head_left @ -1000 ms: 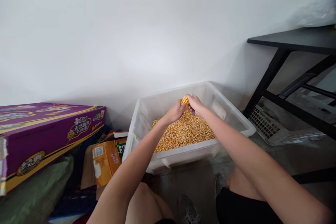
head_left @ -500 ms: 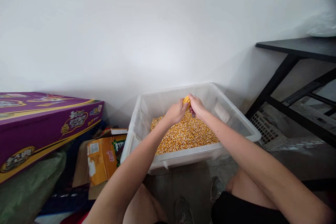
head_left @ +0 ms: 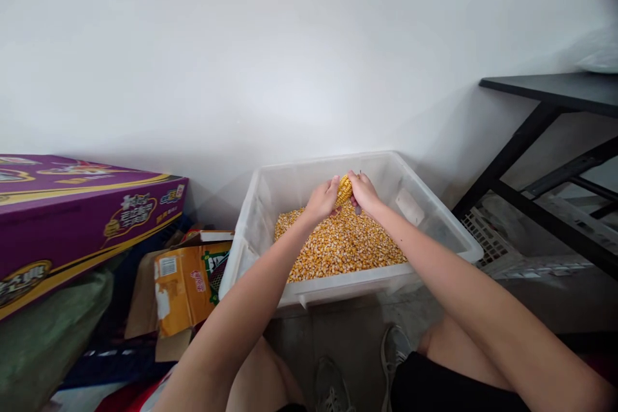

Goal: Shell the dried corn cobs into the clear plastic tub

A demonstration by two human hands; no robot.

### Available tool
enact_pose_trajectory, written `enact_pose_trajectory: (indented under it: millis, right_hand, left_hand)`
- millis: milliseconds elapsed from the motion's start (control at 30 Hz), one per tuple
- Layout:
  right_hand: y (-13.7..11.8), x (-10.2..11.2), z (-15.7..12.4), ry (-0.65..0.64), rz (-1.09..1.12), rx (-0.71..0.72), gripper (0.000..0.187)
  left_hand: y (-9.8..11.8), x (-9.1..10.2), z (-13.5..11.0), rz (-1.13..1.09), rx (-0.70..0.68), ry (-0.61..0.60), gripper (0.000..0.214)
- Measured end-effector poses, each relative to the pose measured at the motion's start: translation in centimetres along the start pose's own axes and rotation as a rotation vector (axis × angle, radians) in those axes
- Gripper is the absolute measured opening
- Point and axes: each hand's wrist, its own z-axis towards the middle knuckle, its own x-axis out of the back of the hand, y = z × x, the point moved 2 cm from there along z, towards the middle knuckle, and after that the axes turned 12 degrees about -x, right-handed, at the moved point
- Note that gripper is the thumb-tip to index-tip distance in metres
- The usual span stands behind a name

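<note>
Between my two hands is a yellow corn cob (head_left: 344, 190) with rows of kernels showing, held above a plastic bin. My left hand (head_left: 322, 198) is closed around its left side, thumb up along the cob. On the other side my right hand (head_left: 363, 193) grips the cob, fingers curled, with a small dark thing partly visible under them that I cannot make out. Below, loose corn kernels (head_left: 345, 248) cover the floor of the translucent bin (head_left: 357, 280).
To the left are a purple carton (head_left: 91, 206), an opened orange cardboard box (head_left: 186, 290) and a green sack (head_left: 58, 335). A black-framed table (head_left: 545, 93) stands at right, with a white plastic crate (head_left: 490, 238) beneath. A white wall rises behind the bin.
My hands have parted slightly, and more of the corn cob shows between them. The view has shifted a little.
</note>
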Motion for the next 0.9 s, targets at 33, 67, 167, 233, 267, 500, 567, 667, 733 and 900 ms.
enact_pose_trajectory:
  millis: [33, 67, 167, 233, 267, 500, 567, 667, 733, 900]
  right_hand:
    - [0.0, 0.0, 0.2, 0.004, 0.001, 0.025, 0.042]
    - [0.1, 0.0, 0.5, 0.018, -0.004, 0.056, 0.041]
    - [0.2, 0.0, 0.9, 0.029, -0.047, 0.098, 0.038]
    - [0.2, 0.2, 1.1, 0.025, -0.072, 0.112, 0.036]
    - [0.3, 0.3, 1.1, 0.022, -0.074, 0.119, 0.036]
    - [-0.2, 1.0, 0.6, 0.039, -0.108, 0.163, 0.034]
    - [-0.4, 1.1, 0.3, 0.083, -0.155, 0.160, 0.033]
    - [-0.5, 1.0, 0.1, 0.109, -0.191, 0.130, 0.032]
    - [-0.5, 1.0, 0.2, 0.115, -0.186, 0.107, 0.032]
    - [-0.4, 1.3, 0.8, 0.184, -0.230, 0.128, 0.032]
  left_hand:
    - [-0.2, 0.2, 0.0, -0.014, -0.029, -0.047, 0.062]
    - [-0.3, 0.4, -0.1, -0.007, -0.063, -0.088, 0.059]
    - [-0.1, 0.9, -0.3, 0.065, -0.153, -0.164, 0.054]
    - [0.3, 1.2, -0.4, 0.114, -0.186, -0.180, 0.053]
    - [0.5, 1.3, -0.5, 0.133, -0.199, -0.184, 0.052]
    - [1.2, 1.3, -0.7, 0.234, -0.273, -0.195, 0.049]
    - [0.9, 1.3, -0.5, 0.238, -0.247, -0.175, 0.054]
    - [0.5, 1.7, -0.3, 0.244, -0.201, -0.129, 0.059]
    - [0.5, 2.1, -0.2, 0.283, -0.248, -0.066, 0.051]
    - [0.6, 2.0, -0.2, 0.320, -0.382, -0.061, 0.034]
